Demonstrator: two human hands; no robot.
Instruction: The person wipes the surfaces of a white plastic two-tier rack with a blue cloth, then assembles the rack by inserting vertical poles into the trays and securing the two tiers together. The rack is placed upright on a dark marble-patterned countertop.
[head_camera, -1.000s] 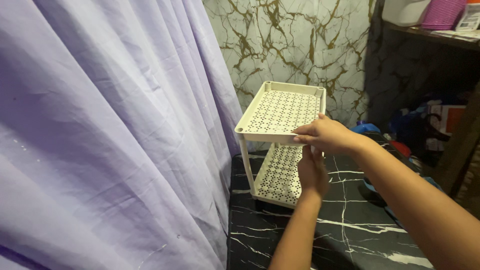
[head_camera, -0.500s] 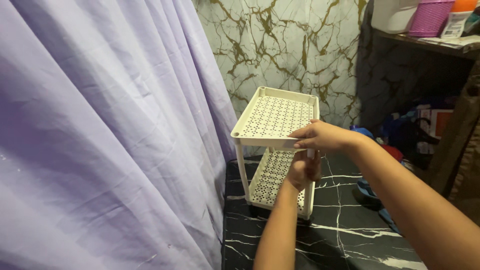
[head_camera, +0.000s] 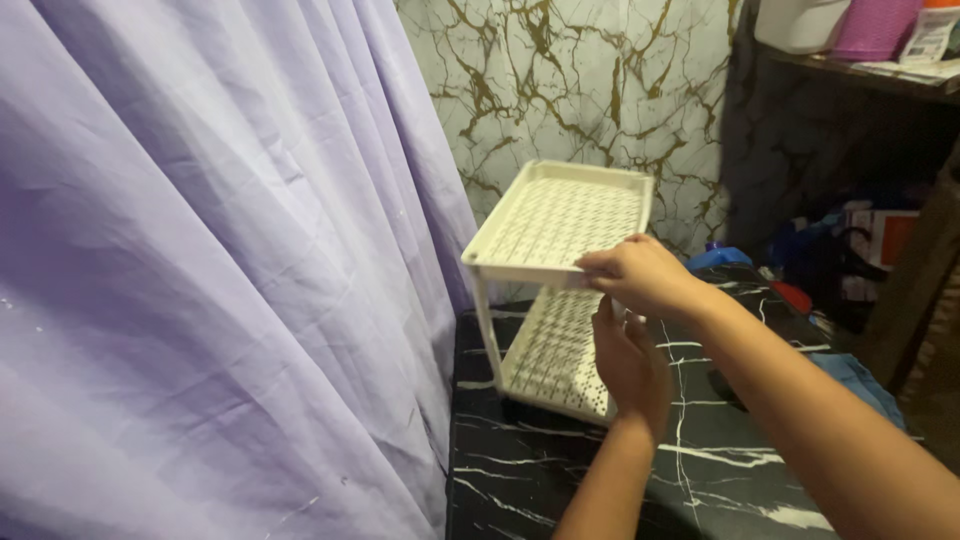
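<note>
A cream two-tier plastic rack (head_camera: 560, 215) with perforated shelves stands on a black marble-patterned table (head_camera: 520, 470). My right hand (head_camera: 640, 275) grips the near right corner of its upper shelf. My left hand (head_camera: 630, 365) reaches under that shelf, fingers up around the near right leg, which it hides. The lower shelf (head_camera: 555, 350) shows between the legs.
A lilac curtain (head_camera: 220, 270) fills the left side, hanging next to the table. Behind the rack is a white wall with gold veins (head_camera: 580, 90). A shelf with a white tub and a pink basket (head_camera: 875, 25) sits top right; clothes and bags (head_camera: 850, 250) lie at right.
The view has shifted slightly; the rack and both hands keep the same hold, with the left hand raised a little closer under the upper shelf.
</note>
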